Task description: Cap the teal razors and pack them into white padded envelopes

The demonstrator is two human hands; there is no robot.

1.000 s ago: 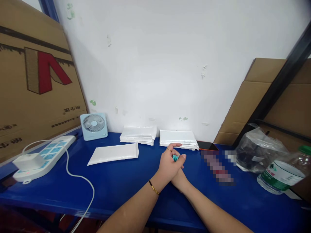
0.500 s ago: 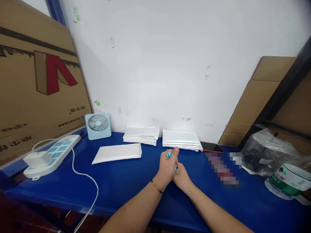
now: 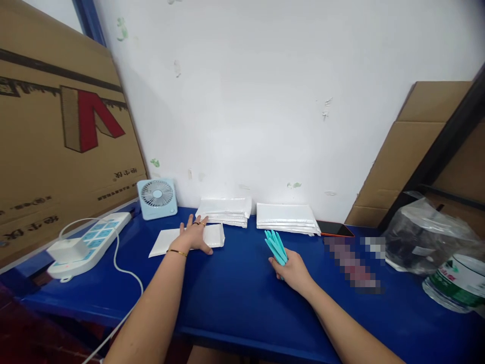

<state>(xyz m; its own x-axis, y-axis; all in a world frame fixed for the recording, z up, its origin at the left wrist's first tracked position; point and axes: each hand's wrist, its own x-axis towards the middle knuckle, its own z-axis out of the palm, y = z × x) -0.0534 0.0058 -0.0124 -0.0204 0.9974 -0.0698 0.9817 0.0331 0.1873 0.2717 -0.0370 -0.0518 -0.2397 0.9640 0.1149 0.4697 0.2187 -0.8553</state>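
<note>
In my right hand [image 3: 291, 270] is a bundle of thin turquoise sticks [image 3: 276, 246], gripped near the lower end, with their tips fanned slightly up and away from me. What exactly they are I cannot make out. On the left, my left hand [image 3: 193, 235] reaches over a single white padded envelope [image 3: 165, 241] with its fingers spread. Whether the palm presses on the envelope is hidden. Just behind that hand lies a stack of white padded envelopes [image 3: 225, 207], and a second envelope stack [image 3: 286, 217] lies to its right against the wall.
At the left of the blue table [image 3: 235, 298] are a light-blue fan [image 3: 157, 198] and a power strip [image 3: 100, 240] with a trailing white cable. A phone [image 3: 336, 229], a plastic bag [image 3: 420, 235] and a clear tub [image 3: 454, 283] stand right. Large cardboard [image 3: 45, 151] borders the left.
My hands, clasped together around the turquoise sticks before, have parted. The left hand moved left onto the single envelope and spread open; the right kept the sticks, which now show more fully.
</note>
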